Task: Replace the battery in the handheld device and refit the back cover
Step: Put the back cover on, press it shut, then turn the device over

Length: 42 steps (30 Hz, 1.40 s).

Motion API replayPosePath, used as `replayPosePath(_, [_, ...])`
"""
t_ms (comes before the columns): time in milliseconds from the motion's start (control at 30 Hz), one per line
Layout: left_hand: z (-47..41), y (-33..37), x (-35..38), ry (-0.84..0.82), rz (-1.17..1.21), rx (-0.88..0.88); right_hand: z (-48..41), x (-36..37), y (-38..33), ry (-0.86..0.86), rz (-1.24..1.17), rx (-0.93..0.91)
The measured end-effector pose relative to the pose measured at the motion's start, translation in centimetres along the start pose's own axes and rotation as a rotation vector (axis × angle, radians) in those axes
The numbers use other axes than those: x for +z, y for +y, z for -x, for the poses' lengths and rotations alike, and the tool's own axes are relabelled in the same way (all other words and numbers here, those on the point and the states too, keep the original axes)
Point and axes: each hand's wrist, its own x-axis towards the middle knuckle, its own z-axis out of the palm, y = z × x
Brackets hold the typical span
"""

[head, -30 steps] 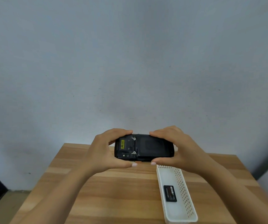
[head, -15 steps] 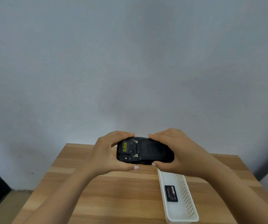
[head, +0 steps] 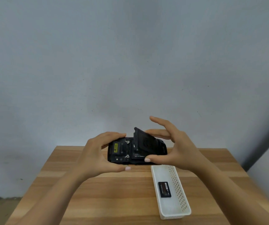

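Note:
I hold a black handheld device [head: 119, 151] back side up above the table's far edge. My left hand [head: 94, 156] grips its left end, thumb under the near edge and fingers over the far edge. The back cover [head: 144, 140] stands tilted, its left edge raised off the body. My right hand [head: 179, 148] pinches the cover between the thumb at the near edge and a finger behind it, with the index finger stretched upward. Under the raised cover a fitted battery [head: 137, 156] shows. A second black battery [head: 164, 189] lies in the white tray [head: 179, 182].
The wooden table [head: 98, 192] stands against a plain grey wall. The perforated white tray lies lengthwise on the table's right half, below my right hand. Floor shows past the table's left and right edges.
The cover lay flat on the device before; now its left edge is lifted and my right fingers have spread open behind it. The device stays about where it was.

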Motion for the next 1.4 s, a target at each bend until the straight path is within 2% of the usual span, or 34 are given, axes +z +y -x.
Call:
replayPosePath(467, [-0.7, -0.4, 0.3, -0.006, 0.003, 0.014, 0.0, 0.5, 1.9, -0.009, 0.018, 0.032])
replayPosePath(733, [-1.6, -0.3, 0.4, -0.005, 0.012, 0.013, -0.4, 0.3, 2.5, -0.021, 0.148, -0.017])
replayPosePath(967, [-2.2, -0.5, 0.4, -0.022, -0.004, 0.012, -1.2, 0.2, 2.4, -0.086, 0.143, 0.078])
replayPosePath(1100, [-2.6, -0.4, 0.3, -0.038, -0.007, 0.025, -1.9, -0.3, 2.0, -0.184, 0.036, 0.239])
replayPosePath(1267, [-3.7, -0.1, -0.3, -0.117, -0.006, 0.036, -3.6, -1.4, 1.7, -0.242, -0.138, 0.320])
replayPosePath(1400, [-4.8, 0.3, -0.5, -0.196, -0.014, 0.088, -4.6, -1.5, 1.6, -0.389, -0.219, 0.330])
